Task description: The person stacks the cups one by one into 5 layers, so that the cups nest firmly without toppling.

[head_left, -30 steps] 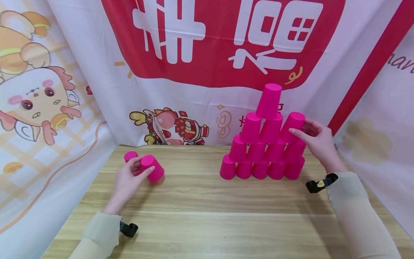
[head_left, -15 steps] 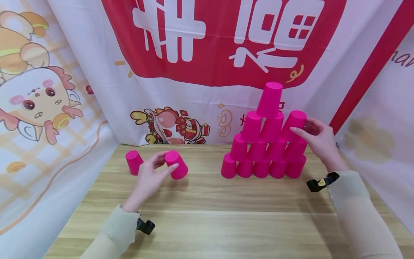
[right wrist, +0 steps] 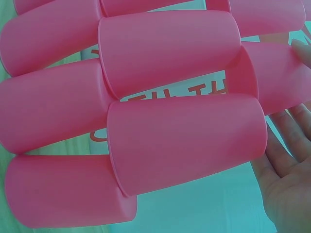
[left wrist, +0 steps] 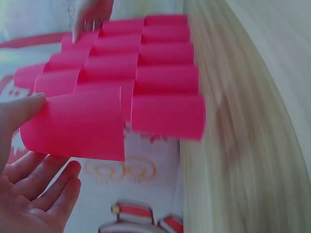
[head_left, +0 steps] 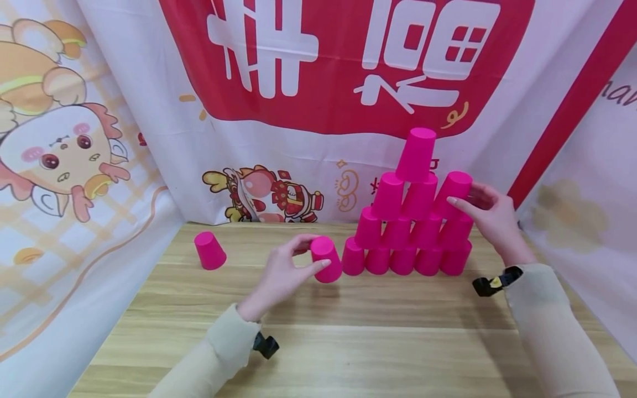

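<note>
A pink cup (head_left: 325, 262), upside down, is pinched between the thumb and fingers of my left hand (head_left: 283, 272). It hangs just above the table, left of a pyramid of upside-down pink cups (head_left: 398, 234). In the left wrist view this held cup (left wrist: 77, 124) partly covers the stack. My right hand (head_left: 492, 218) holds the rightmost cup (head_left: 452, 193) of the third row, thumb in front and fingers behind. The right wrist view shows that cup (right wrist: 282, 77) resting on the row below. One cup (head_left: 419, 155) tops the pyramid, over the third row's left pair.
Another upside-down pink cup (head_left: 210, 251) stands alone on the wooden table (head_left: 318, 354) at the left. A printed cloth (head_left: 318, 127) hangs close behind the pyramid, and further cloths (head_left: 587, 182) line both sides.
My left hand has carried its cup rightward from beside the lone cup to near the pyramid's left end. The right hand stays at the same cup.
</note>
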The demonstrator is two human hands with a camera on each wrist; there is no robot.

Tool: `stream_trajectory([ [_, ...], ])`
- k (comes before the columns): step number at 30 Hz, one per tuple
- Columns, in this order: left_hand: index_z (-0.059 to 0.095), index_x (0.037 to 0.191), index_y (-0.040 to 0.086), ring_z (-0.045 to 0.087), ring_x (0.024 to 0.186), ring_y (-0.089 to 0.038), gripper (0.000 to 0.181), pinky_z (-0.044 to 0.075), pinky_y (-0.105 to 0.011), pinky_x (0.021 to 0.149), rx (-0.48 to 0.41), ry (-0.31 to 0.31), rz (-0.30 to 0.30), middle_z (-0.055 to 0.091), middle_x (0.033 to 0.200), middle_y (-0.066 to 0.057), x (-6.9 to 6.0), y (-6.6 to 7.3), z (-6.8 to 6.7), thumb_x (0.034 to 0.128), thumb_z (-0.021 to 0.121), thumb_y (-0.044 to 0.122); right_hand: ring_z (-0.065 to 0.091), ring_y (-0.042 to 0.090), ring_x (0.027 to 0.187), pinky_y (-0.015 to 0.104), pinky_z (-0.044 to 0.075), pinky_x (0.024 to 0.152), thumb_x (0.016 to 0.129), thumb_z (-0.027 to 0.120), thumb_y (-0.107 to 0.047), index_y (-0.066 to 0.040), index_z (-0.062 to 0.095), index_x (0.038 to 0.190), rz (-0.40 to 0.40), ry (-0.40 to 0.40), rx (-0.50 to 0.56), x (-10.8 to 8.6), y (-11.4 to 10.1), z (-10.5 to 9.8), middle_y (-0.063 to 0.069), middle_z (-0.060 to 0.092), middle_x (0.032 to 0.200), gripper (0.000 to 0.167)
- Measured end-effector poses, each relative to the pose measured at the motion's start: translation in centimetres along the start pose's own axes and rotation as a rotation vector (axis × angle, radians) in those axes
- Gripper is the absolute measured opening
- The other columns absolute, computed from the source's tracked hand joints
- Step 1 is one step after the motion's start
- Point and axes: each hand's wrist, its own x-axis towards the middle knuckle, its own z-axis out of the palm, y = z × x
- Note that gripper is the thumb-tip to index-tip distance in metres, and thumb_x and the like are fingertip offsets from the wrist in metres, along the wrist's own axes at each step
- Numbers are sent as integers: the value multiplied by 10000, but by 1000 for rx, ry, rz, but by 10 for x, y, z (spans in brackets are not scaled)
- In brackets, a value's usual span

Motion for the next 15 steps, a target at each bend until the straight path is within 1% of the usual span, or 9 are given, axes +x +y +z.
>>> stream_trajectory([
  [4,637,1321,228,621,1109,-67,518,509,-393,989,-30,-61,52,673,1213,136,5,10,18,862,841,355,521,187,1211,147,507,807,890,719,-569,-236,482,1522,0,4,-6,-1,1,0,58,546,1418,753],
  [7,629,1334,196,620,1109,-60,533,511,-365,982,-64,-99,86,668,1225,139,7,15,31,865,841,332,521,193,1216,163,509,820,886,717,-579,-237,477,1526,-2,0,-9,0,2,-1,62,544,1424,764],
  [10,619,1345,181,622,1110,-79,548,526,-357,961,-101,-126,94,662,1238,126,9,21,43,868,838,336,520,198,1220,179,508,834,880,715,-592,-234,474,1528,-4,-4,-17,1,1,-1,67,541,1429,779],
  [13,614,1335,196,627,1106,-98,544,549,-345,927,-138,-147,92,659,1238,115,12,28,54,865,838,353,522,203,1223,187,506,843,877,715,-597,-225,475,1527,-5,-4,-22,0,1,-1,74,541,1431,787],
  [15,613,1316,196,634,1093,-106,532,564,-354,907,-158,-160,102,663,1228,108,14,33,61,861,842,348,520,203,1227,199,506,852,873,714,-604,-225,469,1530,-3,-6,-24,-1,0,-1,72,538,1434,797],
])
